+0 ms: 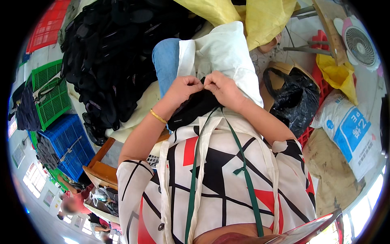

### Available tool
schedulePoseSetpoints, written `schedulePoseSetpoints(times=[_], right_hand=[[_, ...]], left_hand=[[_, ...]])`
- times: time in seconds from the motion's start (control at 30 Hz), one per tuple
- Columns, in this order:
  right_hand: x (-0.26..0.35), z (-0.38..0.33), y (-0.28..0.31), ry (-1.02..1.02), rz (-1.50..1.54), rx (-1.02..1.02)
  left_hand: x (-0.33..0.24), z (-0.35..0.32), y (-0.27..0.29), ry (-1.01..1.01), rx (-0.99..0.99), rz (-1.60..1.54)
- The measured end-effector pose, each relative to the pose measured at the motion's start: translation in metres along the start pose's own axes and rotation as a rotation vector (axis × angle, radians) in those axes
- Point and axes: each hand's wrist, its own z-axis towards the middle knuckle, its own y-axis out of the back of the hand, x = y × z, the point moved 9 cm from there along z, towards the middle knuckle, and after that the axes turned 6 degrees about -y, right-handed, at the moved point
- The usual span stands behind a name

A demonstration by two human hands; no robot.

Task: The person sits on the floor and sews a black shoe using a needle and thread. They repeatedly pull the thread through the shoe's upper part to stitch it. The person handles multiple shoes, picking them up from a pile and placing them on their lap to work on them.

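Note:
My left hand (186, 88) and my right hand (223, 89) meet over my lap, thumbs and fingers pinched together. Between them is the top edge of a black fabric piece (194, 108), which hangs down toward my waist. Its exact kind cannot be made out, and both hands partly cover it. A white cloth (225, 49) is spread across my knees beneath, with a blue jeans leg (165, 61) showing at its left. Close by on the left lies a large heap of similar black fabric pieces (109, 57).
Green (50, 91) and blue plastic crates (73, 142) stand at left, near a wooden stool (103, 166). On the right are a black plastic bag (294, 101), a white-and-blue sack (347, 132) and a fan (360, 44). Yellow sheeting (268, 22) lies ahead. People appear far lower left.

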Motion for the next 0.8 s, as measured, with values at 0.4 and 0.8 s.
schedulePoseSetpoints(times=[0.4,0.8], right_hand=[[-0.043,-0.04,0.116,-0.204,-0.356,-0.205],[-0.039,-0.052,0.125,-0.393,-0.123,-0.22]], left_hand=[[0.021,-0.001,0.006,0.156,0.055,-0.272],[-0.025,0.005,-0.007,-0.305,-0.128,0.438]])
